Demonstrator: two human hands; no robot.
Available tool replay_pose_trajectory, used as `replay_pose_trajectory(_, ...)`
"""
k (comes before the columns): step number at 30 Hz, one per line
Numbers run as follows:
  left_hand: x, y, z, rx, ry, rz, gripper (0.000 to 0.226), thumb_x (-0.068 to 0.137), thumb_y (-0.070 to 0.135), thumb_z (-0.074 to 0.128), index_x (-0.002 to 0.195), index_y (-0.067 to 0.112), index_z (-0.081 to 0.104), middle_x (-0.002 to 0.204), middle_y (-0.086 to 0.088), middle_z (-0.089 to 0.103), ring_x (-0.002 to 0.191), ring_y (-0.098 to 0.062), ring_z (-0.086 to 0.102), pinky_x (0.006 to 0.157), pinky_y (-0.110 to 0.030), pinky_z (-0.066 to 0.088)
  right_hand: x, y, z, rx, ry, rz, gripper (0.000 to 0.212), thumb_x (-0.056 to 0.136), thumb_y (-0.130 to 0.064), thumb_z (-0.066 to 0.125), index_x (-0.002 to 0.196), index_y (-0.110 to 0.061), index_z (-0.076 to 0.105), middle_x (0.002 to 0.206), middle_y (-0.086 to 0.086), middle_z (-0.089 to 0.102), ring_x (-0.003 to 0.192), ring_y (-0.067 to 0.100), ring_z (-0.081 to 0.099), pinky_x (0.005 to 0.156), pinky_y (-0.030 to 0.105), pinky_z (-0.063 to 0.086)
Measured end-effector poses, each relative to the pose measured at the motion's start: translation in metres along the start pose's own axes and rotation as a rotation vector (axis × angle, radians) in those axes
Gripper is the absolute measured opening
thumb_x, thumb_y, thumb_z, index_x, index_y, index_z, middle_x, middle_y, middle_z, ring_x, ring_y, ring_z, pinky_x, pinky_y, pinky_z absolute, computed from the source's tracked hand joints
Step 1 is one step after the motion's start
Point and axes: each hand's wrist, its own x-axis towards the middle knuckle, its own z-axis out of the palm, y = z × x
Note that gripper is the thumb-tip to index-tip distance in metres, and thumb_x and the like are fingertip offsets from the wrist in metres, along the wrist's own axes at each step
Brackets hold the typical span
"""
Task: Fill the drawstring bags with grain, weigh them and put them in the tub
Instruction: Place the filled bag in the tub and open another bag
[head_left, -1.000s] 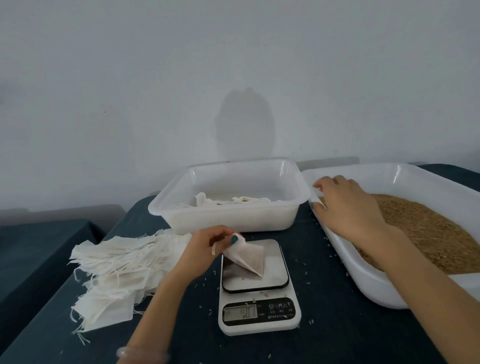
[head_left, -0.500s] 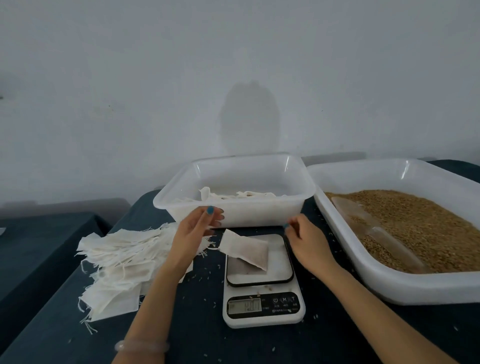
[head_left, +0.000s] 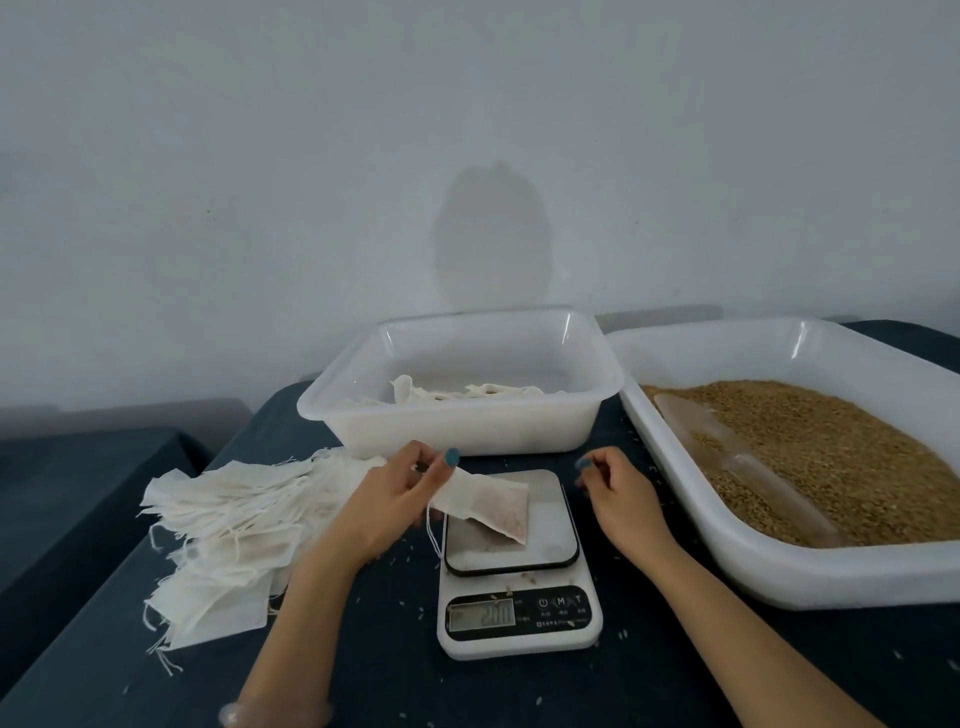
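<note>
On the scale (head_left: 545, 548) platform rests the filled end of the bag (head_left: 496, 506). Its long axis runs left and slightly rearward to the left hand (head_left: 389, 504), which pinches the mouth. The right hand (head_left: 618, 493) hovers beside the platform, fingers curled; whether it holds a string cannot be told. The tub (head_left: 457, 431) stands directly behind the scale, so the left hand is probably better placed to lift.

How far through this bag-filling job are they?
Early days. A few bags already lie in the tub. The left hand pinches one grain-filled bag lying on the scale, so weighing is under way. A large pile of empty bags and plenty of grain in the tray remain.
</note>
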Motion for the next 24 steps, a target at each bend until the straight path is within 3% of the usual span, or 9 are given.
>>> replay_pose_trajectory(4, 0.001, 0.010, 0.009, 0.034, -0.004, 0.027, 0.023, 0.091, 0.050, 0.061, 0.098, 0.032, 0.049, 0.074, 0.013, 0.073, 0.058, 0.000, 0.062, 0.054, -0.012, 0.043, -0.001, 0.001, 0.000, -0.023, -0.005, -0.008, 0.007, 0.101, -0.019, 0.049, 0.102, -0.022, 0.055, 0.086, -0.012, 0.064, 0.079, 0.004, 0.060, 0.062, 0.020, 0.040)
replay_pose_trajectory(7, -0.003, 0.013, 0.010, -0.015, -0.032, 0.044, 0.015, 0.093, 0.027, 0.065, 0.100, 0.028, 0.052, 0.079, 0.011, 0.072, 0.063, -0.005, 0.066, 0.056, -0.015, 0.048, -0.001, 0.000, 0.000, -0.032, -0.007, -0.016, 0.007, 0.101, -0.019, 0.049, 0.101, -0.023, 0.055, 0.087, -0.011, 0.064, 0.079, 0.005, 0.060, 0.063, 0.022, 0.042)
replay_pose_trajectory(13, -0.021, 0.008, -0.018, 0.108, -0.184, 0.018, 0.007, 0.092, 0.028, 0.064, 0.095, 0.029, 0.058, 0.084, 0.010, 0.072, 0.063, -0.010, 0.066, 0.063, -0.031, 0.057, -0.001, 0.001, 0.000, -0.028, -0.020, -0.011, 0.008, 0.101, -0.019, 0.049, 0.103, -0.023, 0.055, 0.089, -0.010, 0.065, 0.081, 0.006, 0.060, 0.064, 0.021, 0.043)
replay_pose_trajectory(16, -0.027, 0.009, -0.041, 0.252, -0.168, -0.017, 0.005, 0.091, 0.027, 0.063, 0.093, 0.029, 0.059, 0.079, 0.006, 0.072, 0.063, -0.007, 0.066, 0.065, -0.027, 0.055, -0.002, 0.001, 0.000, -0.030, -0.031, -0.008, 0.007, 0.101, -0.020, 0.049, 0.103, -0.023, 0.055, 0.091, -0.009, 0.065, 0.081, 0.005, 0.060, 0.064, 0.022, 0.043)
replay_pose_trajectory(20, -0.025, 0.022, -0.072, 0.231, -0.138, -0.024, 0.004, 0.093, 0.020, 0.064, 0.091, 0.021, 0.060, 0.073, 0.003, 0.073, 0.061, -0.008, 0.067, 0.061, -0.024, 0.054, -0.002, 0.001, 0.001, -0.030, -0.038, -0.005, 0.007, 0.100, -0.022, 0.050, 0.102, -0.025, 0.056, 0.091, -0.010, 0.065, 0.080, 0.003, 0.059, 0.062, 0.021, 0.040)
replay_pose_trajectory(24, -0.002, 0.036, -0.093, 0.218, 0.031, 0.018, 0.010, 0.093, 0.023, 0.064, 0.087, 0.016, 0.060, 0.069, 0.005, 0.073, 0.057, -0.005, 0.064, 0.054, -0.015, 0.048, -0.002, 0.001, 0.000, -0.020, -0.043, 0.002, 0.008, 0.100, -0.021, 0.050, 0.100, -0.026, 0.055, 0.090, -0.011, 0.065, 0.080, 0.003, 0.059, 0.062, 0.020, 0.039)
